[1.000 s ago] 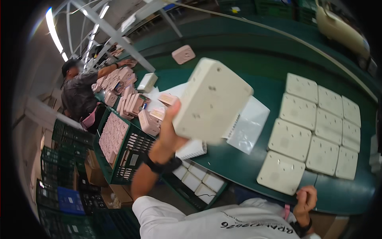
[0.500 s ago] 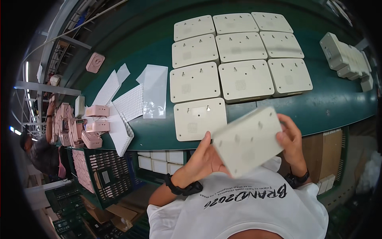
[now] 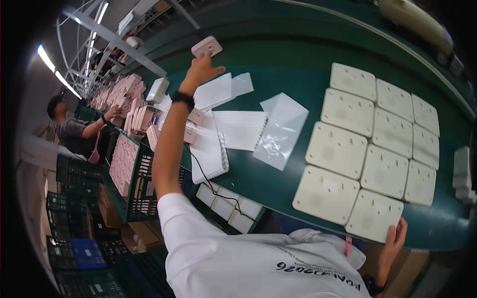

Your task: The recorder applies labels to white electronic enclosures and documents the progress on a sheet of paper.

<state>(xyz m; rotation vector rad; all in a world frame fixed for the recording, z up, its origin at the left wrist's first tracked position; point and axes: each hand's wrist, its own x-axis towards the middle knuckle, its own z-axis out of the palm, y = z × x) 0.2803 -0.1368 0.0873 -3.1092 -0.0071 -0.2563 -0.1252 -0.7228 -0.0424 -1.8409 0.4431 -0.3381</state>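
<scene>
Pink plastic is showing at the left fingertips: a small case [image 3: 206, 43] is lying on the green table [image 3: 273, 186], just beyond the left hand [image 3: 201, 72]. This hand is spreading its fingers over the near edge of the case; whether they are touching it, I cannot tell. The right hand [image 3: 395, 243] is resting at the corner of a cream box [image 3: 373, 214], and I cannot tell if it is gripping. The two hands are standing well apart. Between them, bubble-wrap sheets [image 3: 237, 130] and a clear bag [image 3: 283, 131] are occupying the table, and more cream boxes [image 3: 338, 149] are lying in rows beyond the right hand. Left of the left hand, a pile of pink parts [image 3: 117, 94] is spreading near a co-worker [image 3: 69, 126]. The left forearm [image 3: 168, 154] is hiding some pink pieces. Below the left hand, a dark cable [image 3: 208, 183] is hanging over the table's edge.
</scene>
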